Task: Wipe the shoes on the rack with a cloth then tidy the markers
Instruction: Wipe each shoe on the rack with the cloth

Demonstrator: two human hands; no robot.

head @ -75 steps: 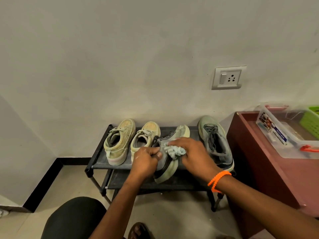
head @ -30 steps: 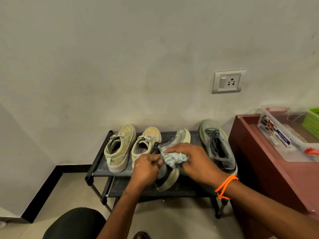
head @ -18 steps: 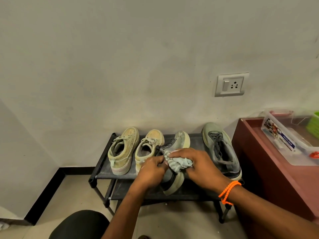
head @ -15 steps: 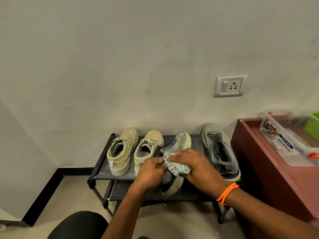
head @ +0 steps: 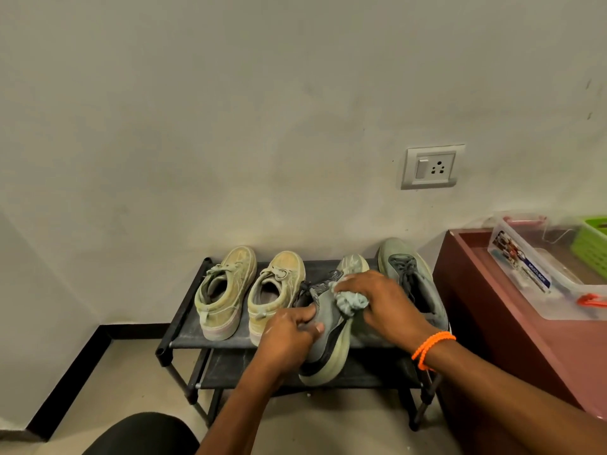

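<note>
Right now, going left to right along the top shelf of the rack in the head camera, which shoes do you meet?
Left tan shoe → second tan shoe → grey shoe tipped on its side, gripped by the left hand and wiped with the cloth in the right hand → upright grey shoe.

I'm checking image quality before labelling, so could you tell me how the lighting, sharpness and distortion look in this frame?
Head view: dim, greenish light with soft shadows under the rack; wide-angle bending curves the cabinet edge; the held shoe, cloth and both hands, left and right, are fairly sharp; the box label is too soft to read; no glare.
</note>
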